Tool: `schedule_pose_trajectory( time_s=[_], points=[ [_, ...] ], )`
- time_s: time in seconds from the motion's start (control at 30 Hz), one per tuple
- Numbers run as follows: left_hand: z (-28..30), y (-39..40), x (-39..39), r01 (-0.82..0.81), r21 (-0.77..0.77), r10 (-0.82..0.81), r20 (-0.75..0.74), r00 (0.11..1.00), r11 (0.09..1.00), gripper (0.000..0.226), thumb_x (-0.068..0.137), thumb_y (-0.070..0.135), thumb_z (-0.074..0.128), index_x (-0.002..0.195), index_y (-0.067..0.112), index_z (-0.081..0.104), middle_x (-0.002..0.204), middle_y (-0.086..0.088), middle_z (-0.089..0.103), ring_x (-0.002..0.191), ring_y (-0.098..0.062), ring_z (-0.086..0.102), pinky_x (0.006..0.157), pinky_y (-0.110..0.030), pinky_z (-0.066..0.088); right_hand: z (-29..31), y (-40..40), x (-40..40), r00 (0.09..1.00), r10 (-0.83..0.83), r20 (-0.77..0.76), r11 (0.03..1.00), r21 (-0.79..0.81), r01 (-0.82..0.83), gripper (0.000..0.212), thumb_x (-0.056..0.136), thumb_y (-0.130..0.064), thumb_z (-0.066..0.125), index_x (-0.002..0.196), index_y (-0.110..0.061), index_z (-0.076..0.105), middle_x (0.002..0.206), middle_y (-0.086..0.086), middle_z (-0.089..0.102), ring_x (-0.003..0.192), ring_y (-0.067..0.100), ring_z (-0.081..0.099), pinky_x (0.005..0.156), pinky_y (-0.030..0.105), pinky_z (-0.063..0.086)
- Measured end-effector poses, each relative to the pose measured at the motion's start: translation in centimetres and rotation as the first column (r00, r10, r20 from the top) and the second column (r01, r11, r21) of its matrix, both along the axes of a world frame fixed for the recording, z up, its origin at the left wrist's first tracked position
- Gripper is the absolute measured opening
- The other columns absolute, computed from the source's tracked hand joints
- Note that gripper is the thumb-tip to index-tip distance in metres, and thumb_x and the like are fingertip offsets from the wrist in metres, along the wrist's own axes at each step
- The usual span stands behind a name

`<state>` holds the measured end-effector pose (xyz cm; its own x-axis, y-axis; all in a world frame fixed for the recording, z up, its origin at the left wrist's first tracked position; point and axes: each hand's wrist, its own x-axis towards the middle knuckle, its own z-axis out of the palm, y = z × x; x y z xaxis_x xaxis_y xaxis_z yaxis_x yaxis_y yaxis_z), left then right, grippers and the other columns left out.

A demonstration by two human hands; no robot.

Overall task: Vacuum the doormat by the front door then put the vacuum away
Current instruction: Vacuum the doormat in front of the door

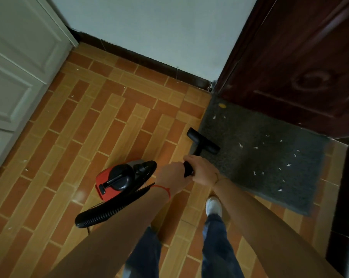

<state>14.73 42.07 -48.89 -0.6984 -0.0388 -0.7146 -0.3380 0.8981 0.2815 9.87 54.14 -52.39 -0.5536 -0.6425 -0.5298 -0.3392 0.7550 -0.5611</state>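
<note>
1. Both my hands are on the black wand of the vacuum. My right hand is wrapped round it from the right side, fingers curled over the top, so it's properly grasping it.
2. My left hand is up against the wand from the left and looks like it's gripping too, but I only see the back of it, so I can't see how the fingers sit.
3. The floor head at the end of the wand is a black T-shaped nozzle. It sits right at the near-left edge of the doormat, half over the mat and half over the tiles as far as I can tell.
4. The doormat is dark grey and lies flat against the foot of the dark brown front door. It's got little white scraps scattered over it, plus 1 yellowish bit near the far corner.
5. The vacuum body is red and black and sits on the tiled floor to my left, just below my left hand in the shot.
6. Its ribbed black hose loops out from the body, curving down and back under my left forearm.
7. There's a red string on my left wrist and a thin band on my right.
8. My white shoe shows between my arms, close to the mat's near edge. A white panelled door is over on the left.
</note>
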Motion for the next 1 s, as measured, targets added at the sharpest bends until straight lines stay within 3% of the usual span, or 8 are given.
schedule_pose_trajectory(
  time_s=[0.17, 0.27, 0.43, 0.57, 0.67, 0.8, 0.9, 1.0],
  points=[
    [0.5, 4.7, -2.1, -0.002, -0.064, 0.003, 0.008, 1.0, 0.998, 0.032, 0.096, 0.036, 0.048, 0.072, 0.015, 0.049, 0.059, 0.002, 0.046, 0.046, -0.013, 0.042, 0.041, -0.024, 0.031, -0.3, 4.1, -2.7, 0.997, 0.07, 0.046, 0.997, 0.022, -0.071, 0.015, 0.088, -0.014, 0.061, 0.099, -0.008, 0.053, 0.101, 0.01, 0.06, 0.085, 0.028, 0.06, 0.07, 0.041, 0.051],
    [-0.2, 7.2, -3.5, -0.069, -0.048, 0.071, 0.033, 0.997, 0.996, 0.028, 0.096, 0.037, 0.05, 0.08, 0.015, 0.054, 0.062, 0.002, 0.049, 0.05, -0.012, 0.045, 0.044, -0.024, 0.034, -0.8, 6.1, -4.2, 0.994, 0.081, 0.078, 0.996, 0.03, -0.083, 0.01, 0.089, -0.011, 0.06, 0.097, -0.009, 0.053, 0.096, 0.008, 0.06, 0.083, 0.028, 0.06, 0.072, 0.045, 0.053],
    [-1.2, 10.5, -5.9, -0.146, -0.046, 0.147, 0.039, 0.988, 0.988, 0.023, 0.094, 0.033, 0.051, 0.083, 0.014, 0.057, 0.063, 0.003, 0.05, 0.052, -0.013, 0.049, 0.047, -0.025, 0.04, -1.8, 8.6, -7.1, 0.991, 0.112, 0.079, 0.992, 0.042, -0.116, 0.007, 0.092, -0.009, 0.055, 0.098, -0.007, 0.056, 0.096, 0.01, 0.062, 0.085, 0.029, 0.062, 0.069, 0.041, 0.051],
    [-1.6, 12.1, -7.7, -0.191, -0.048, 0.193, 0.056, 0.98, 0.98, 0.021, 0.091, 0.031, 0.051, 0.083, 0.013, 0.06, 0.067, 0.0, 0.056, 0.062, -0.018, 0.059, 0.059, -0.032, 0.054, -2.4, 10.1, -9.4, 0.984, 0.165, 0.068, 0.985, 0.039, -0.168, 0.01, 0.092, -0.009, 0.054, 0.101, -0.011, 0.056, 0.097, 0.008, 0.065, 0.086, 0.027, 0.064, 0.071, 0.038, 0.053],
    [-1.5, 12.5, -8.6, -0.205, -0.067, 0.209, 0.054, 0.976, 0.976, 0.022, 0.091, 0.03, 0.051, 0.076, 0.015, 0.056, 0.067, 0.0, 0.056, 0.06, -0.017, 0.057, 0.057, -0.03, 0.052, -2.8, 10.6, -10.4, 0.979, 0.197, 0.056, 0.98, 0.009, -0.198, 0.01, 0.091, -0.004, 0.055, 0.099, -0.01, 0.055, 0.098, 0.006, 0.064, 0.083, 0.025, 0.065, 0.066, 0.035, 0.051],
    [-1.4, 13.0, -9.0, -0.197, -0.074, 0.199, 0.02, 0.98, 0.978, 0.021, 0.092, 0.033, 0.053, 0.085, 0.014, 0.06, 0.076, -0.003, 0.065, 0.068, -0.019, 0.066, 0.062, -0.032, 0.057, -2.8, 11.1, -10.6, 0.987, 0.163, 0.008, 0.986, -0.02, -0.163, 0.011, 0.09, -0.004, 0.057, 0.094, -0.013, 0.053, 0.094, 0.005, 0.064, 0.082, 0.025, 0.067, 0.06, 0.03, 0.047],
    [-1.3, 13.8, -8.7, -0.17, -0.086, 0.169, -0.018, 0.986, 0.982, 0.019, 0.092, 0.032, 0.053, 0.089, 0.014, 0.059, 0.077, -0.002, 0.065, 0.068, -0.018, 0.066, 0.062, -0.032, 0.059, -2.8, 11.9, -10.1, 0.992, 0.125, -0.024, 0.992, -0.023, -0.125, 0.015, 0.09, -0.006, 0.059, 0.102, -0.013, 0.056, 0.104, 0.004, 0.063, 0.091, 0.023, 0.066, 0.066, 0.024, 0.043],
    [-1.6, 14.6, -8.9, -0.164, -0.084, 0.162, -0.031, 0.986, 0.983, 0.016, 0.093, 0.029, 0.053, 0.089, 0.014, 0.057, 0.072, 0.001, 0.06, 0.065, -0.018, 0.064, 0.055, -0.029, 0.053, -3.3, 12.6, -10.0, 0.996, 0.081, -0.021, 0.996, -0.027, -0.082, 0.021, 0.089, -0.004, 0.06, 0.107, -0.013, 0.055, 0.112, 0.004, 0.059, 0.099, 0.024, 0.065, 0.077, 0.029, 0.05]
  ],
)
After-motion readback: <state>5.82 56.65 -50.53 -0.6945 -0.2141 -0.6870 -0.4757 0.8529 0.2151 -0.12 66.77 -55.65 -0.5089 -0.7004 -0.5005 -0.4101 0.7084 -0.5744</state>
